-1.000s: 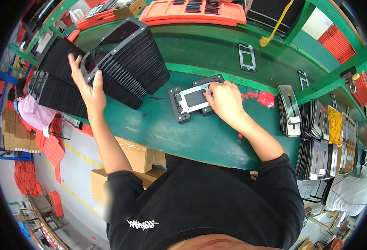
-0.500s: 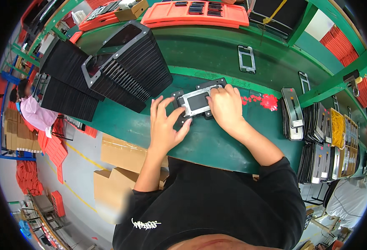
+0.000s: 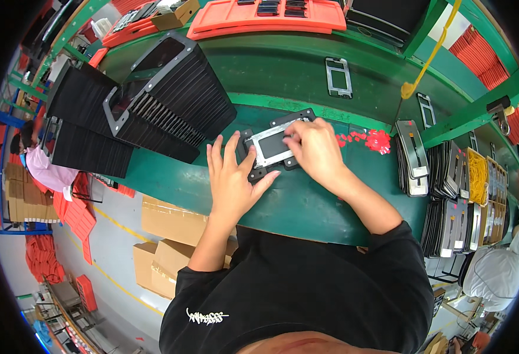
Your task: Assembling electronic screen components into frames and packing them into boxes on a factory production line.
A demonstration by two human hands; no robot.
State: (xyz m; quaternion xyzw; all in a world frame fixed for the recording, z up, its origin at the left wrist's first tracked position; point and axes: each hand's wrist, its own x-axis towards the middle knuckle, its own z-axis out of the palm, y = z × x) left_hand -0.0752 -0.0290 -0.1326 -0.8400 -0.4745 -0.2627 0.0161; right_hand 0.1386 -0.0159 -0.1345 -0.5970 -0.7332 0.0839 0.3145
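A black fixture (image 3: pixel 300 115) with raised corner blocks lies at a slant on the green bench before me. Set in it is a silver rectangular frame (image 3: pixel 278 157) around a dark grey panel (image 3: pixel 271 146). My left hand (image 3: pixel 231 182) rests at the fixture's left side, fingers spread, with the index fingertip at the frame's left edge. Over the panel's right part, my right hand (image 3: pixel 318 148) has its thumb and fingers pinched together. Whatever is between those fingertips is too small or hidden to name.
Tall stacks of black frames (image 3: pixel 180 88) stand at the left. Small red pieces (image 3: pixel 378 142) lie right of my right hand. Flat panels (image 3: pixel 413 156) and a yellow bundle (image 3: pixel 477 177) line the right end. A yellow cord (image 3: pixel 442 44) hangs at the upper right.
My right fingertips have drawn together into a pinch over the panel. My left hand stays beside the fixture. The yellow cord hangs lower and farther right. The whole view has shifted slightly.
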